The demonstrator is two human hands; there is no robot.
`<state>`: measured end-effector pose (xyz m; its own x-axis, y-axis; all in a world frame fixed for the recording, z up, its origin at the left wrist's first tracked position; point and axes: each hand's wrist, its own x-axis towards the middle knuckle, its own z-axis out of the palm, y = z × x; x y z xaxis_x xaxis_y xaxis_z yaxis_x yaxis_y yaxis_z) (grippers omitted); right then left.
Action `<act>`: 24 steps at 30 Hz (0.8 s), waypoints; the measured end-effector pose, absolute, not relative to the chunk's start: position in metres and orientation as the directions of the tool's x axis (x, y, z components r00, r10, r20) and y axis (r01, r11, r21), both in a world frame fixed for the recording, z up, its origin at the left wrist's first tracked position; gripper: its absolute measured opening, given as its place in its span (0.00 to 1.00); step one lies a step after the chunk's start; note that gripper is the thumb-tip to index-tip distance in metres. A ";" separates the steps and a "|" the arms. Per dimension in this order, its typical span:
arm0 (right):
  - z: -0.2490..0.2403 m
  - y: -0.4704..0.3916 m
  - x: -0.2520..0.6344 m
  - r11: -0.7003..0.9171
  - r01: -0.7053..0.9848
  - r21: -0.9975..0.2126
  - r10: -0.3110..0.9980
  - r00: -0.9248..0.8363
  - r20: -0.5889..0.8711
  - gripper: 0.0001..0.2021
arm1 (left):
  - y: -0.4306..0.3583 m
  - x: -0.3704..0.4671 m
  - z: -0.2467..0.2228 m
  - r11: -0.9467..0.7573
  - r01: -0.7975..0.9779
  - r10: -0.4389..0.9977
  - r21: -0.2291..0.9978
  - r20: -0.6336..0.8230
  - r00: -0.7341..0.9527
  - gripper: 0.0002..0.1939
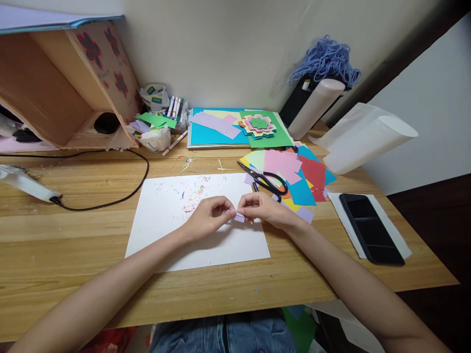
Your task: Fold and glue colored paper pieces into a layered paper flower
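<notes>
Taking the white sheet (172,230) in the middle of the wooden desk (73,274) as our landmark, we go from its left: one white glue gun (25,184) with its one black cord (110,198) lies well to the left of it, and behind its left corner stands one cardboard box (66,93), then one tape roll (154,95) and a cluster of markers (175,107), about four as far as we can count. Over the sheet's right half our left hand (208,215) is curled nearly shut, fingertips pinching one end of a small lilac paper piece (239,217); our right hand (263,210) is likewise almost closed and pinches the other end, so the piece sits between both hands just above the sheet. We judge the work partly done: one layered paper flower (258,125) already rests on the coloured sheets behind the white sheet, while the lilac piece looks only at its folding. Just right of the sheet's far corner lie one pair of scissors (263,180) and a loose heap of cut squares (294,176), too overlapped to count; further right, one dark phone (371,228).
</notes>
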<state>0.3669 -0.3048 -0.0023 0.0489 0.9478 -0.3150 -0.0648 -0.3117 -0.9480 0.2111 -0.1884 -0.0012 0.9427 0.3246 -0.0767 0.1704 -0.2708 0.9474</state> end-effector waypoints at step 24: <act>-0.005 -0.304 0.350 -0.224 0.096 -0.970 0.940 0.284 -0.189 0.09 | -0.189 0.212 -0.006 -0.363 0.186 0.426 0.913 -0.015 0.904 0.07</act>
<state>0.3501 -0.3044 -0.0051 0.2842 0.9399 -0.1892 0.0961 -0.2243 -0.9698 0.2123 -0.1886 -0.0062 0.9045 0.4263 -0.0147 0.1858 -0.3627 0.9132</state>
